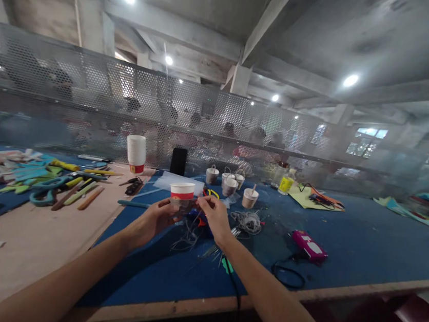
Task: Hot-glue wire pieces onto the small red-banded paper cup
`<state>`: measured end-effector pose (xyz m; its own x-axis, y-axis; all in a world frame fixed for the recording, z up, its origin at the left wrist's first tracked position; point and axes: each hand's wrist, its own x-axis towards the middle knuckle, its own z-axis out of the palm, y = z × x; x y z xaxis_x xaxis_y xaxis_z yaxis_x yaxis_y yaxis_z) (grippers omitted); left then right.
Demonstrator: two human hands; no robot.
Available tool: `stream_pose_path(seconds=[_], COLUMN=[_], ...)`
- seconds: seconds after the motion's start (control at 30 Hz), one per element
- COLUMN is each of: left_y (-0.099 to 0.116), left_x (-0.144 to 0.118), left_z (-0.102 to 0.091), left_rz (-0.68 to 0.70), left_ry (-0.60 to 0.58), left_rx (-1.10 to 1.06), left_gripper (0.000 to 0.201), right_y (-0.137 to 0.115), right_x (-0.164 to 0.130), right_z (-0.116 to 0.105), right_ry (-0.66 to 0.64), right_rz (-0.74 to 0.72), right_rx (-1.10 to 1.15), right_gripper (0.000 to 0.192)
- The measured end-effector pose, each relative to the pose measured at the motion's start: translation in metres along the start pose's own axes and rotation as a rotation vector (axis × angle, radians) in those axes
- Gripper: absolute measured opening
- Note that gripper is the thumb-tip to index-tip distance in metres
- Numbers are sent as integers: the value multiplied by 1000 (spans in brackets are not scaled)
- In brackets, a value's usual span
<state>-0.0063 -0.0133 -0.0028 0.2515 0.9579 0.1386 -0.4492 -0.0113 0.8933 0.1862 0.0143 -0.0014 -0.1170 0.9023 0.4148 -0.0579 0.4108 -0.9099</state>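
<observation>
Cup (181, 194) base hidden behind blurred fingers (165, 208).

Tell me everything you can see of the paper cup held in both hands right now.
The paper cup is white with a red band below its rim and looks like thin paper. It stands upright, lifted above the blue table mat. The left hand touches its lower left side and the right hand its right side. Its lower part is blurred; its inside is hidden.
</observation>
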Motion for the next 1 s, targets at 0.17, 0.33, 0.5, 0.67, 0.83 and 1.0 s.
stream_pose_path(seconds=[0.17, 0.33, 0.5, 0.67, 0.83, 1.0], left_y=[-1, -1, 0, -5, -6, -1], left_x=[-1, -1, -1, 2, 2, -1], left_z=[4, 4, 3, -2, -4, 1], left_rz=[13, 47, 18, 40, 31, 42], left_ry=[47, 69, 72, 42, 47, 60], left_rx=[62, 98, 98, 87, 101, 108], left_gripper=[37, 36, 34, 32, 34, 31], right_y=[6, 3, 1, 5, 6, 5], right_x=[1, 0, -1, 0, 1, 1], right_z=[-1, -1, -2, -3, -4, -4], right_ry=[-9, -13, 3, 2, 2, 6], right_rz=[-18, -7, 14, -6, -20, 7], right_rx=[-41, -64, -113, -100, -107, -129], right_gripper=[27, 28, 29, 29, 29, 28])
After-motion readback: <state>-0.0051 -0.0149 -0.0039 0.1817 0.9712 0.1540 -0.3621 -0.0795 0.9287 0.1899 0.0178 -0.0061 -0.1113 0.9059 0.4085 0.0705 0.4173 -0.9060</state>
